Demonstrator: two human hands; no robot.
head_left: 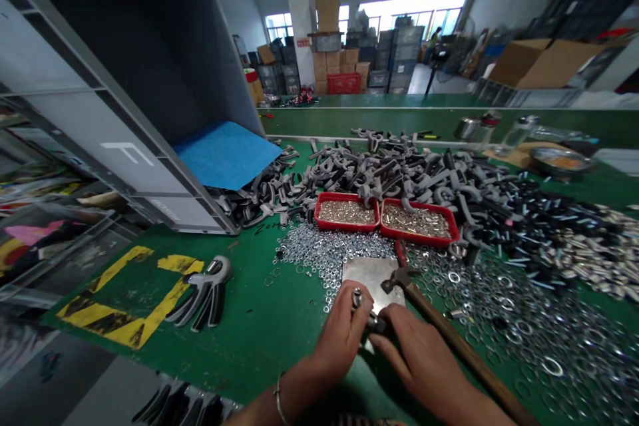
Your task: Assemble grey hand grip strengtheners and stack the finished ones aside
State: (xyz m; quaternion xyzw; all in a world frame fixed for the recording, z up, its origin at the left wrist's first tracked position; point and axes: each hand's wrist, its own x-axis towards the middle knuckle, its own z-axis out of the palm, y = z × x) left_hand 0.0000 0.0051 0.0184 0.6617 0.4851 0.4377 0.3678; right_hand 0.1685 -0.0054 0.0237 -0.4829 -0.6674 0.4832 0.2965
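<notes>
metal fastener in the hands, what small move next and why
Probably lay the metal fastener on the steel plate: the left hand and right hand hold it right at the plate's near edge, and the wooden-handled hammer lies close by, its head at the plate.

Small-parts factory workshop

Green workbench heaped with steel washers and bolts; beyond it, stacked cartons and plastic crates.
</notes>
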